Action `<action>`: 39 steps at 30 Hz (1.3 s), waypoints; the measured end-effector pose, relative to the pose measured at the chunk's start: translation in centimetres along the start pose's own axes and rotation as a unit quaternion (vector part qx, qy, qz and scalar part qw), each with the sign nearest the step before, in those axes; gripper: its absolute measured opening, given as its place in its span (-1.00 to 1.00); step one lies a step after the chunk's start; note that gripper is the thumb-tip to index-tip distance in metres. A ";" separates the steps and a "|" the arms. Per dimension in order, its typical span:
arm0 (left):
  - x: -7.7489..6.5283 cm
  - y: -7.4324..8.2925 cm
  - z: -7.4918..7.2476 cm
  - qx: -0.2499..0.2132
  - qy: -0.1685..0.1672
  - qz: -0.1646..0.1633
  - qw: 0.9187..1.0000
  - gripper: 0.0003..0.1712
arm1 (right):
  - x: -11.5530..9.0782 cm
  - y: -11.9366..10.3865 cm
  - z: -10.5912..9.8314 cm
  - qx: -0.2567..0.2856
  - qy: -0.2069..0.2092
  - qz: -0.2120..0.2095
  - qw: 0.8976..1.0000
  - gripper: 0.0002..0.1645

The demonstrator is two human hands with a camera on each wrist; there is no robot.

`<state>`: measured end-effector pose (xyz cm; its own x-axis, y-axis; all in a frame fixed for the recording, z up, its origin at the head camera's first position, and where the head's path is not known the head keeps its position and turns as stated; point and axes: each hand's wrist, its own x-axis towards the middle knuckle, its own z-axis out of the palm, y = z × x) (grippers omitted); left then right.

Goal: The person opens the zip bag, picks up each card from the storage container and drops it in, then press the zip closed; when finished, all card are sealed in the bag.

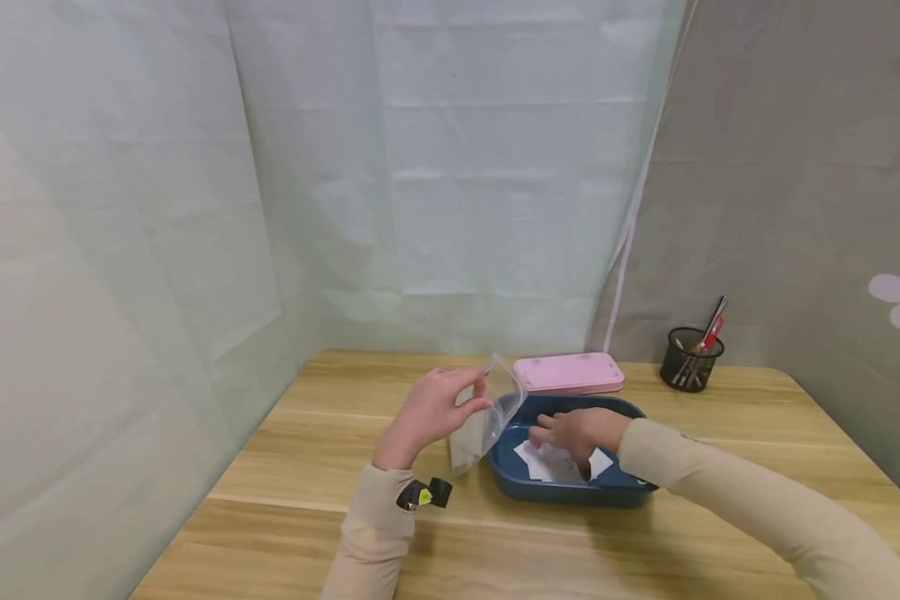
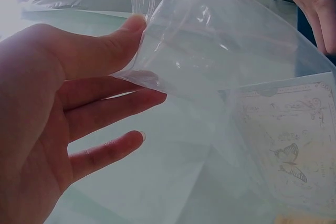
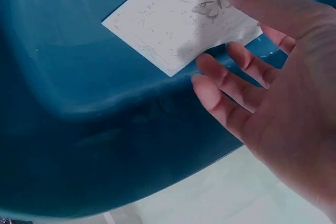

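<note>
My left hand [image 1: 437,408] pinches the top edge of a clear zip-lock bag [image 1: 504,392] between thumb and fingers, the other fingers spread below. Through the bag's film in the left wrist view shows a white card [image 2: 286,145] printed with a butterfly. The right hand [image 1: 573,431] reaches down into a dark blue plastic basin [image 1: 570,494]. Its thumb lies over a white butterfly-printed card [image 3: 163,24] on the basin floor, and its loosely bent fingertips are right at the card's edge. In the head view, white cards lie under this hand, partly covered by it.
Behind the basin lies a pink case [image 1: 568,372]. A black mesh pen holder [image 1: 690,362] with pens stands at the back right of the wooden table [image 1: 285,500]. Pale fabric curtains [image 1: 495,208] enclose the table's back and sides.
</note>
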<state>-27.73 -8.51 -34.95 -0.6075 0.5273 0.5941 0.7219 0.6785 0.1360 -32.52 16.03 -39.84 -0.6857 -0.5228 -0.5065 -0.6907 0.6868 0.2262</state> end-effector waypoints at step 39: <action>-0.1 -0.1 0.0 0.001 0.003 -0.001 1.000 -0.74 | -4.2 2.7 -2.8 0.191 0.262 -0.124 0.938 -0.49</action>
<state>-27.69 -8.64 -35.03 -0.6070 0.5225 0.5988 0.7200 0.6805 0.1362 -32.17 18.68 -34.74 -0.6030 -0.7978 -0.0037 -0.7797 0.5902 -0.2091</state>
